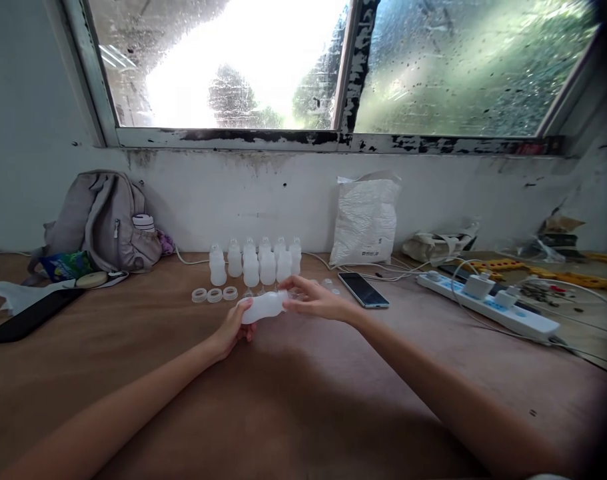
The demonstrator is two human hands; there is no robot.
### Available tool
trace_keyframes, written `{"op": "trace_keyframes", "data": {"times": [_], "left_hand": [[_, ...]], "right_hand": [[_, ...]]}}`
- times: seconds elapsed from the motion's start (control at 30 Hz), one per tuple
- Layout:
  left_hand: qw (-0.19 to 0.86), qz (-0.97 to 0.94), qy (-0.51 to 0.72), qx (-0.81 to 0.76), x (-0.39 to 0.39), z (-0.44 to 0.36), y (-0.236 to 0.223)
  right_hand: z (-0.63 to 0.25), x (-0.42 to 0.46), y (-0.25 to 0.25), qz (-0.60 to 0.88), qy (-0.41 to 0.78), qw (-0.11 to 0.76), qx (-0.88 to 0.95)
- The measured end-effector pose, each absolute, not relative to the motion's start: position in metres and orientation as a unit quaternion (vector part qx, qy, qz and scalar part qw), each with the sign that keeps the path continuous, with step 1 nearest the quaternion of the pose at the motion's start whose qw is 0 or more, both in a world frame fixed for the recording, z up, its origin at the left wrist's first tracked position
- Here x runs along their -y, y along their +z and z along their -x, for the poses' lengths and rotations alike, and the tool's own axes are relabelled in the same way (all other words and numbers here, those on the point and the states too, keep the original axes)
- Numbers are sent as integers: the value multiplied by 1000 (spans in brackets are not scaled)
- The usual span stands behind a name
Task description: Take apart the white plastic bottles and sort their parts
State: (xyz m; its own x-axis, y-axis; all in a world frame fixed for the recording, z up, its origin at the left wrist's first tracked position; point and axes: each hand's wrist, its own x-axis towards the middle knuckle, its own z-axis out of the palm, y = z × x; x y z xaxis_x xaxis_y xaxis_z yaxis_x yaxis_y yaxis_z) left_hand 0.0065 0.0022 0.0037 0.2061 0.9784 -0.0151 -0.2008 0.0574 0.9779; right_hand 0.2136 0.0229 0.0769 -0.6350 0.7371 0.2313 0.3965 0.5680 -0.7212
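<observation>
A small white plastic bottle (264,307) lies sideways above the brown table (293,393), held between both hands. My left hand (232,329) grips its base end. My right hand (317,301) pinches its neck end with fingers closed; what is under the fingertips is hidden. Behind the hands stand several matching white bottles (256,261) in a cluster. Three white ring caps (214,294) lie in a row to their front left. A few clear small caps (328,285) lie just behind my right hand.
A grey backpack (103,220) and snack packet (66,265) sit at the back left, a black tablet (28,319) nearer. A white sack (366,220) leans on the wall. A phone (363,289), power strip (488,305) and cables lie to the right.
</observation>
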Motion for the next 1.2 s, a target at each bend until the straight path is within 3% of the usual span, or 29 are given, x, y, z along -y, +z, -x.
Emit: {"op": "trace_keyframes", "data": {"times": [0.1, 0.27, 0.37, 0.47, 0.57, 0.67, 0.83, 0.97, 1.2], "left_hand": [[611, -480, 483, -403, -3, -6, 3], [605, -494, 484, -394, -2, -6, 4], [613, -485, 484, -393, -2, -7, 5], [623, -468, 484, -398, -2, -6, 6], [614, -488, 476, -397, -2, -5, 6], [569, -556, 459, -394, 2, -3, 8], [355, -689, 462, -431, 11, 2, 12], [250, -744, 462, -413, 14, 8, 14], [284, -745, 422, -432, 11, 8, 17]], "right_hand": [[-214, -25, 75, 316, 282, 283, 861], [-207, -33, 60, 414, 267, 239, 837], [-207, -30, 62, 342, 161, 284, 881], [-209, -25, 66, 291, 145, 285, 902], [-209, -25, 65, 321, 223, 291, 873], [-208, -28, 58, 386, 396, 282, 784], [-208, -30, 51, 400, 583, 262, 656], [-207, -28, 49, 379, 620, 262, 635], [-197, -21, 54, 427, 536, 253, 683]]}}
